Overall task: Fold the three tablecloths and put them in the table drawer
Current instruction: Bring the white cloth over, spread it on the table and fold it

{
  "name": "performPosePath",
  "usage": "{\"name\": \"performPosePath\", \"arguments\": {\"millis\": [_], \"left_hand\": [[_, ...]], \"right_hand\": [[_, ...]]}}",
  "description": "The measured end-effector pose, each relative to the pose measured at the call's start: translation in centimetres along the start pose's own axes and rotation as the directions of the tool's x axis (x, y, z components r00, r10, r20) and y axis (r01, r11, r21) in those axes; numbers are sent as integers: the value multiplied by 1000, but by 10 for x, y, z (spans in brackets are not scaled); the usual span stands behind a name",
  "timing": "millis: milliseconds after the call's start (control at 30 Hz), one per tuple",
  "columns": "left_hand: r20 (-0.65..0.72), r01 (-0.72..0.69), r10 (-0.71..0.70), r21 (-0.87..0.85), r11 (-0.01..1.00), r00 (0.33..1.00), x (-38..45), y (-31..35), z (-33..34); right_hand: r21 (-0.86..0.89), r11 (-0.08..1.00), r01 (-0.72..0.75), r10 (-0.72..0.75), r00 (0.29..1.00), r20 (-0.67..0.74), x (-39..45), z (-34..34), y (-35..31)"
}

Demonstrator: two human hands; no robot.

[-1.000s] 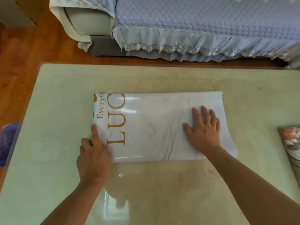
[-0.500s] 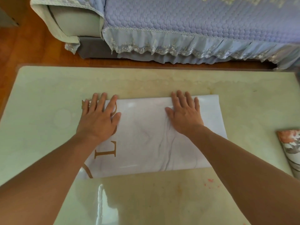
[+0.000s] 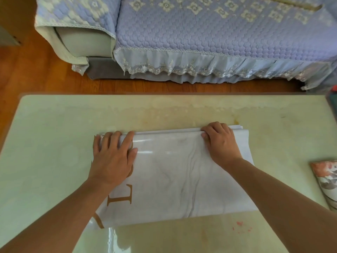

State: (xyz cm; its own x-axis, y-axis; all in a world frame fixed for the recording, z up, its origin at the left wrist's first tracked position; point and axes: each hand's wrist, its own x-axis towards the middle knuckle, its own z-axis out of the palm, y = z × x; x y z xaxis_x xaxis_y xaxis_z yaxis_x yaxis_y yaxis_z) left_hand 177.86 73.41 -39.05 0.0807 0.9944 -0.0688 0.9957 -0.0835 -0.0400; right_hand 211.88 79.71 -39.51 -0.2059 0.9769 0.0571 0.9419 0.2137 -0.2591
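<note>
Left hand (image 3: 113, 157) lies on the far left corner of the white tablecloth (image 3: 175, 179), fingers reaching over the far edge; whether they curl under it cannot be told. Right hand (image 3: 220, 143) sits at the far right part of the same edge, fingers bent over the stacked layers, apparently pinching them. Both forearms cross the cloth from the near side.

The white cloth, glossy, with tan lettering at its left end, lies partly folded in the middle of the pale table (image 3: 45, 143). Layered edges show beside the right hand, so at least one fold is in.

Progress, as a judgement: early to middle. This cloth likely needs another fold. A second tablecloth (image 3: 326, 181), floral, lies at the table's right edge, seemingly folded, cut off by the frame.

Count: two hands, two cloths in view; third cloth not seen. Drawer not seen. Beyond the table, one sofa (image 3: 200, 42) with lilac quilted cover.
</note>
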Motion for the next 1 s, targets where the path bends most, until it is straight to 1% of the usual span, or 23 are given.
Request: {"name": "performPosePath", "arguments": {"millis": [67, 133, 167, 267, 367, 400, 500, 533, 633, 733, 800, 900, 933, 1000], "left_hand": [[-88, 20, -23, -38, 999, 996, 6, -1, 0], [-136, 78, -93, -116, 990, 986, 17, -5, 0], [-132, 94, -113, -138, 986, 985, 22, -7, 1], [-110, 86, -106, -175, 981, 988, 30, -13, 9], [-85, 124, -151, -263, 957, 985, 32, -12, 10], [-82, 131, -159, -282, 951, 984, 33, -12, 9], [-86, 117, -152, -318, 941, 985, 31, -15, 13], [-79, 109, -142, -330, 938, 987, 31, -17, 14], [-39, 131, -157, -382, 915, 987, 33, -18, 10], [10, 168, -178, -396, 903, 984, 36, -14, 6], [3, 170, -181, -359, 918, 983, 37, -13, 7], [-55, 169, -189, -251, 953, 981, 36, -15, 13], [-80, 161, -182, -220, 962, 980, 36, -16, 13], [-110, 143, -163, -173, 975, 981, 33, -18, 15]], "right_hand": [[-12, 1000, -10, 11, 1000, 25, 9, 0, 1], [-30, 999, -14, 17, 997, 82, 15, -3, 2], [-50, 999, -16, 21, 993, 116, 16, -6, 3], [-167, 985, -31, 67, 975, 214, 18, -18, 0], [-270, 962, -47, 137, 936, 324, 25, -29, -2], [-267, 961, -77, 172, 920, 353, 27, -33, 1], [-115, 963, -243, 269, 879, 393, 32, -39, 13], [-104, 964, -245, 266, 877, 401, 32, -39, 17], [-171, 977, -129, 186, 908, 376, 33, -34, 22], [-231, 970, -71, 144, 938, 316, 32, -26, 22], [-275, 959, -76, 143, 962, 235, 31, -16, 20], [-290, 953, -86, 99, 995, 31, 29, -3, 15], [-290, 953, -92, 88, 996, -25, 30, 0, 13], [-273, 955, -117, 99, 992, -80, 33, 5, 10]]}}
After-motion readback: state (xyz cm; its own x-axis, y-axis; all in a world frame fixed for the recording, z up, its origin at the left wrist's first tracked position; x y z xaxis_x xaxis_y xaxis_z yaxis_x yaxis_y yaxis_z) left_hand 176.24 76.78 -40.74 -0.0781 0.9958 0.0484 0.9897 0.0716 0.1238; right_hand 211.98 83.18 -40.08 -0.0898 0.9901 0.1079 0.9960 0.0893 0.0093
